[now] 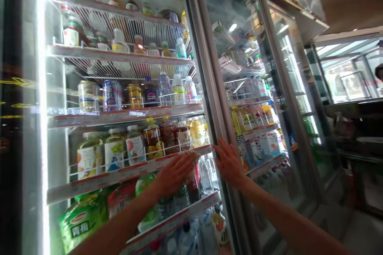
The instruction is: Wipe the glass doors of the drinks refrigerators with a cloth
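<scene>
My left hand point(177, 172) is stretched out at a shelf edge of a lit drinks fridge, fingers extended and pointing right. It holds nothing that I can see; whether it touches the shelf I cannot tell. Just above it stand a yellow drink bottle point(196, 132) and dark tea bottles point(152, 138). My right hand point(229, 163) lies with straightened fingers against the grey metal door frame point(214, 87), apparently touching it. Behind my left forearm are clear water bottles point(206, 175) and a green bottle pack point(82, 221).
Several shelves of bottles and cans rise above, with a blue can point(112, 95) and a gold can point(134, 95) mid-height. More glass fridge doors point(257, 139) run off to the right. Cardboard point(353, 8) sits overhead, and part of a person point(379, 72) shows at the far right edge.
</scene>
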A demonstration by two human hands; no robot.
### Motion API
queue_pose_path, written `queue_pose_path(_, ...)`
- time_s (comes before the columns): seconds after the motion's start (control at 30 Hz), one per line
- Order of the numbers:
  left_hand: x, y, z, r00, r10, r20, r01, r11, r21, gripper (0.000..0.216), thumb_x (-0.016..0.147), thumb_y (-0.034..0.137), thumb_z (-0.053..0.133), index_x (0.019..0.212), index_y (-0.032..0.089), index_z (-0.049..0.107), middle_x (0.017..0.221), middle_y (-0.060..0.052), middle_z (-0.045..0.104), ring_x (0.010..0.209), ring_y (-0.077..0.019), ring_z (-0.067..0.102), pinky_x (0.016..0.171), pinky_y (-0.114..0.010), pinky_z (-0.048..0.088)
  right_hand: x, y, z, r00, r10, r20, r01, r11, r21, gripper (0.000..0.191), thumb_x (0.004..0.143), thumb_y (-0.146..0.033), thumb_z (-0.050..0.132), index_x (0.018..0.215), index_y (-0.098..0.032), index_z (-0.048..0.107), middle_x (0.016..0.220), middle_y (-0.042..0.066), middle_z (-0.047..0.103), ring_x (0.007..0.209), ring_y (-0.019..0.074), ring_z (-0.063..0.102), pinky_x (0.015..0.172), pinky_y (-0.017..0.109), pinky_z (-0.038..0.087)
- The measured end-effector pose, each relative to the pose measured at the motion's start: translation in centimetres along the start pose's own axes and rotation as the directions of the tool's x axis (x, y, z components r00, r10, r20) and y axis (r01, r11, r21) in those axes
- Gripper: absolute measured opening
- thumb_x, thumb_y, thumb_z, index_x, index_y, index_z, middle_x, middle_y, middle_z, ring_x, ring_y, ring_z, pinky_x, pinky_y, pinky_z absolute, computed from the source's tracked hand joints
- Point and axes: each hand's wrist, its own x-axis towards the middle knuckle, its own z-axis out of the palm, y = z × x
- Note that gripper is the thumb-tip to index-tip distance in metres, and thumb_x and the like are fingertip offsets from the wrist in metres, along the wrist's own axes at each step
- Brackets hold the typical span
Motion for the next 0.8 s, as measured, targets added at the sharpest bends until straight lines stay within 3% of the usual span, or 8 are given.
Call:
queue_pose_path(0.17, -0.1, -4.6, -1.4, 0.879, -0.451, -0.154, 0.467, 0.88, 0.087, 0.041, 0.087, 0.026, 0.042, 0.126, 0.015, 0.046, 0.143, -0.012, 0.036, 0.139, -0.0234, 0.016, 0.111, -0.044, 0.023, 0.9, -1.4, 0.6, 0.998, -0.05, -0.033, 0.051, 0.999, 0.012, 0.04, 0.088, -0.022, 0.037, 0.127, -0.02, 0.046, 0.142, 0.011, 0.039, 0.136, 0.0233, 0.028, 0.106, 0.049, 0.03)
queue_pose_path(0.33, 0.4, -4.2, -0.9, 0.995, -0.086, -0.056, 0.089, 0.995, 0.051, 0.038, 0.087, 0.03, 0.043, 0.122, 0.021, 0.05, 0.141, -0.004, 0.041, 0.137, -0.0192, 0.024, 0.112, -0.037, 0.023, 3.6, -3.3, 2.1, 0.993, -0.081, -0.091, 0.084, 0.996, 0.031, 0.042, 0.089, -0.023, 0.036, 0.131, -0.019, 0.042, 0.142, 0.011, 0.038, 0.136, 0.0228, 0.028, 0.106, 0.048, 0.031)
queue_pose_path(0.4, 0.9, -7.0, -1.5, 0.992, -0.121, -0.043, 0.124, 0.99, 0.063, 0.039, 0.087, 0.03, 0.041, 0.125, 0.019, 0.048, 0.14, -0.005, 0.042, 0.135, -0.0197, 0.03, 0.11, -0.038, 0.026, 5.7, -3.9, 2.5, 0.988, -0.057, -0.145, 0.065, 0.997, 0.047, 0.042, 0.09, -0.024, 0.034, 0.131, -0.018, 0.041, 0.143, 0.012, 0.038, 0.136, 0.023, 0.028, 0.105, 0.048, 0.031)
queue_pose_path(0.47, 1.7, -11.6, -2.7, 0.93, -0.351, -0.11, 0.361, 0.928, 0.09, 0.041, 0.087, 0.028, 0.039, 0.125, 0.015, 0.047, 0.139, -0.011, 0.043, 0.134, -0.0235, 0.031, 0.108, -0.043, 0.03, 8.5, -4.1, 2.7, 0.977, -0.043, -0.21, 0.057, 0.996, 0.065, 0.042, 0.091, -0.025, 0.033, 0.132, -0.018, 0.04, 0.143, 0.012, 0.036, 0.136, 0.0228, 0.028, 0.106, 0.048, 0.031)
queue_pose_path(0.57, 3.8, -16.7, -4.1, 0.711, -0.637, -0.298, 0.684, 0.725, 0.081, 0.043, 0.085, 0.028, 0.041, 0.124, 0.01, 0.047, 0.142, -0.017, 0.036, 0.136, -0.0296, 0.025, 0.108, -0.05, 0.027, 13.9, -4.3, 2.9, 0.951, -0.037, -0.308, 0.066, 0.994, 0.084, 0.042, 0.091, -0.025, 0.032, 0.132, -0.02, 0.039, 0.144, 0.011, 0.035, 0.136, 0.0222, 0.026, 0.106, 0.049, 0.03)
queue_pose_path(0.6, 4.8, -17.3, -4.1, 0.724, -0.622, -0.297, 0.669, 0.738, 0.085, 0.042, 0.085, 0.028, 0.041, 0.123, 0.011, 0.048, 0.143, -0.015, 0.034, 0.136, -0.0292, 0.024, 0.109, -0.049, 0.027, 16.1, -4.3, 3.0, 0.942, -0.039, -0.335, 0.072, 0.994, 0.087, 0.042, 0.091, -0.026, 0.031, 0.132, -0.02, 0.039, 0.144, 0.01, 0.035, 0.136, 0.022, 0.026, 0.106, 0.049, 0.03)
queue_pose_path(0.7, 8.2, -17.4, -3.1, 0.936, -0.329, -0.124, 0.343, 0.932, 0.121, 0.04, 0.088, 0.03, 0.04, 0.123, 0.015, 0.047, 0.144, -0.007, 0.035, 0.136, -0.0237, 0.026, 0.11, -0.042, 0.028, 23.3, -4.4, 2.6, 0.912, -0.053, -0.406, 0.096, 0.992, 0.084, 0.042, 0.091, -0.027, 0.029, 0.131, -0.018, 0.04, 0.143, 0.011, 0.036, 0.136, 0.0218, 0.028, 0.106, 0.048, 0.031)
queue_pose_path(0.8, 9.2, -20.5, -3.6, 0.963, -0.262, -0.055, 0.268, 0.953, 0.142, 0.042, 0.087, 0.03, 0.041, 0.126, 0.014, 0.044, 0.145, -0.008, 0.034, 0.136, -0.024, 0.026, 0.11, -0.041, 0.029, 30.2, -4.6, 1.6, 0.882, -0.054, -0.469, 0.107, 0.99, 0.087, 0.043, 0.091, -0.029, 0.028, 0.131, -0.017, 0.039, 0.143, 0.011, 0.036, 0.136, 0.0218, 0.027, 0.106, 0.048, 0.03)
